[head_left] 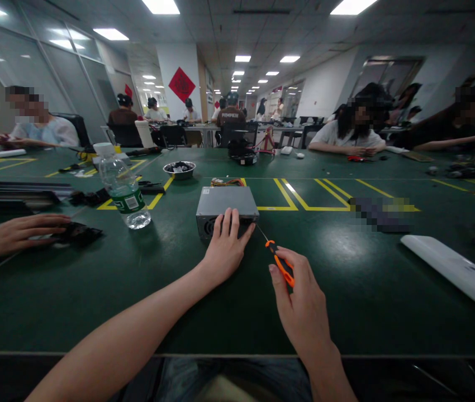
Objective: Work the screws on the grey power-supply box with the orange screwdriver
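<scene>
A grey metal power supply box point(226, 202) lies on the green table point(179, 290) in front of me, with coloured wires at its far side. My left hand point(226, 245) rests flat on its near edge, fingers on top. My right hand point(300, 301) grips an orange and black screwdriver point(281, 265). Its thin shaft points at the box's near right corner.
A plastic water bottle point(123, 187) stands left of the box. Behind it sits a metal bowl point(179, 169) of small parts. Another person's hand point(15, 233) lies at the left on black parts. A white panel point(455, 269) lies at the right. Several people sit around.
</scene>
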`<state>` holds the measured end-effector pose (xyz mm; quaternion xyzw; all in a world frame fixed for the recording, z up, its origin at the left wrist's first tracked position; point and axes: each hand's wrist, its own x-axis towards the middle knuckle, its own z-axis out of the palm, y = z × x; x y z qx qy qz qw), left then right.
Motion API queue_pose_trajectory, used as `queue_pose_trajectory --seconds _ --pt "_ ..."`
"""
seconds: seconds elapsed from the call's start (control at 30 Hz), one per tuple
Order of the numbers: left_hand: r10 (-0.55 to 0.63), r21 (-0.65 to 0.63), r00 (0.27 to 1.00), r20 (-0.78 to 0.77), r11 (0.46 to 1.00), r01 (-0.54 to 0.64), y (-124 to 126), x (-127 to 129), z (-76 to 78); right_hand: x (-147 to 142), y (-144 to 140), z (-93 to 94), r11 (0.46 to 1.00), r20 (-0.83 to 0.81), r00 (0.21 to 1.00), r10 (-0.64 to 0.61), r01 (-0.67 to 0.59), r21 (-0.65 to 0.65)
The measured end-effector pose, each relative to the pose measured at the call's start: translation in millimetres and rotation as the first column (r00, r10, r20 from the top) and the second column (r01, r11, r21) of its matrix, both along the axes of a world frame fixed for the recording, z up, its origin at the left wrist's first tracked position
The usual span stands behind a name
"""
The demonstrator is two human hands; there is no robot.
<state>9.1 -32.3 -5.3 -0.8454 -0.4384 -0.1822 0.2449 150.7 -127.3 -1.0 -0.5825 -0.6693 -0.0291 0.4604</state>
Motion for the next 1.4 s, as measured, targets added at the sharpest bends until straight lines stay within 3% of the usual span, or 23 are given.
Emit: queue_pose_trajectory --seconds 0.17,0.37,0.67,0.83,1.1,1.27,1.4 --pt "-0.004 0.007 1.0 0.007 1.0 0.004 0.8 0.6 -0.8 -3.7 -0.7 0.5 0.998 0.007 0.999 0.052 -0.053 0.017" --pt "-0.003 0.002 1.0 0.005 1.0 0.003 1.0 -0.5 -0.7 -2.7 -2.2 1.7 0.999 -0.039 0.998 -0.044 0.043 -0.029" --pt "0.004 -0.015 1.0 0.0 1.0 -0.004 0.5 -0.3 0.0 -4.3 -0.1 -0.8 1.0 0.004 1.0 0.029 -0.029 -0.001" --pt "-0.001 -0.013 1.0 0.003 1.0 0.001 1.3 -0.4 -0.9 -0.9 -0.9 -0.3 0.998 -0.008 0.999 -0.05 0.05 -0.032" --pt "-0.007 -0.023 1.0 0.007 1.0 0.007 0.3 0.1 0.6 -3.2 0.9 0.1 0.997 0.061 0.997 0.053 -0.056 0.048" --pt "-0.006 -0.018 1.0 0.02 1.0 0.006 -0.3 -0.1 0.4 -1.5 -0.8 1.6 0.999 0.025 0.999 -0.045 0.044 0.027" --pt "-0.002 -0.015 1.0 0.022 1.0 0.002 -0.5 0.5 -0.2 -0.6 -1.4 2.1 1.0 -0.008 1.0 0.003 -0.003 0.026"
